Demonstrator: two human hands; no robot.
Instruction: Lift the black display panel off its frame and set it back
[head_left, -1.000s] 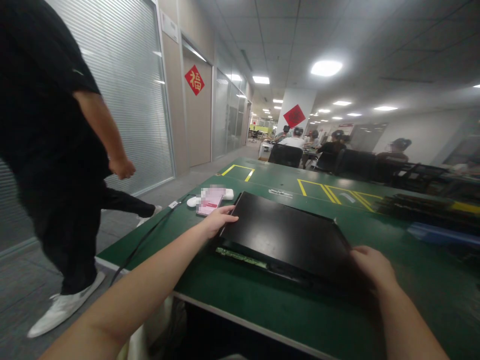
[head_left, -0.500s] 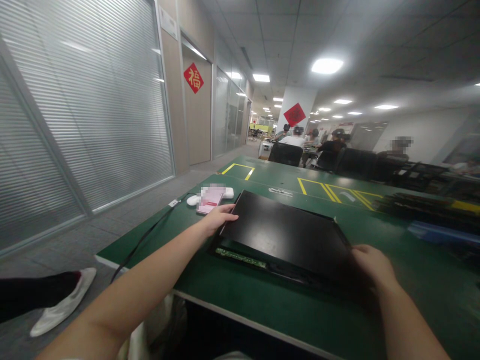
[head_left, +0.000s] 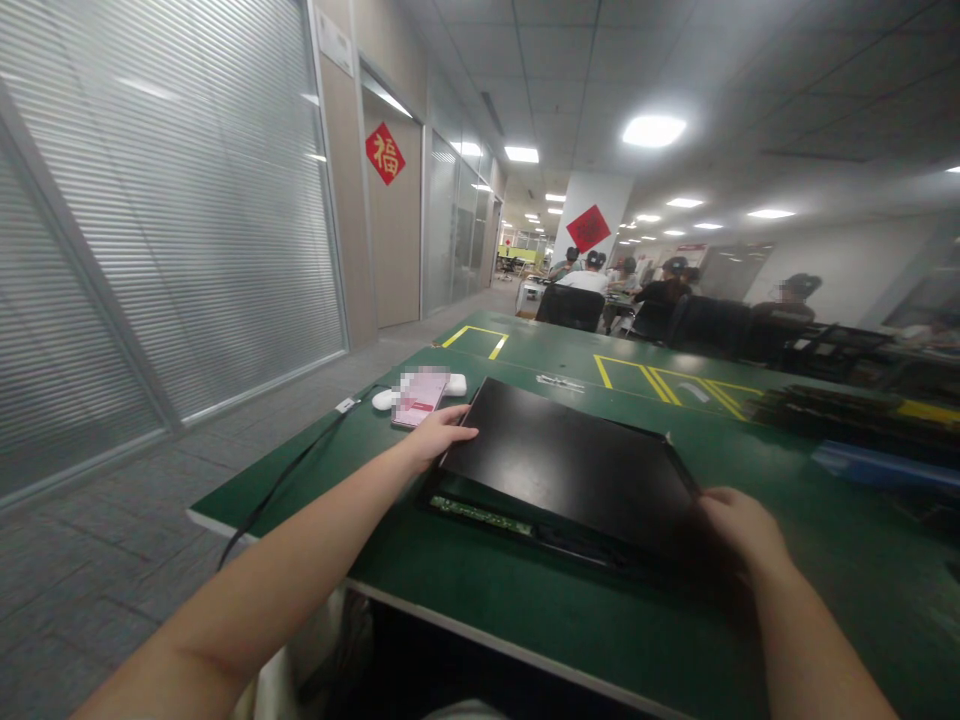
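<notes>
A flat black display panel (head_left: 570, 460) lies between my hands, over the green table. My left hand (head_left: 442, 437) grips its left edge, thumb on top and fingers underneath. At the right edge, my right hand (head_left: 742, 520) is closed on the panel, its fingers partly hidden. Along the near side a narrow green circuit board (head_left: 480, 514) shows, with a dark strip continuing to its right. Whether the board is joined to the panel I cannot tell.
Left of the panel lie a phone (head_left: 418, 400) and white rounded items. A black cable (head_left: 300, 465) crosses the table's left edge. Yellow tape (head_left: 660, 385) marks the far side. Dark stacked parts (head_left: 847, 425) and a blue item (head_left: 862, 465) are at right. People sit behind.
The panel and both hands are almost still; my right hand has shifted very slightly left. A leg and white shoe at the lower left have gone out of view.
</notes>
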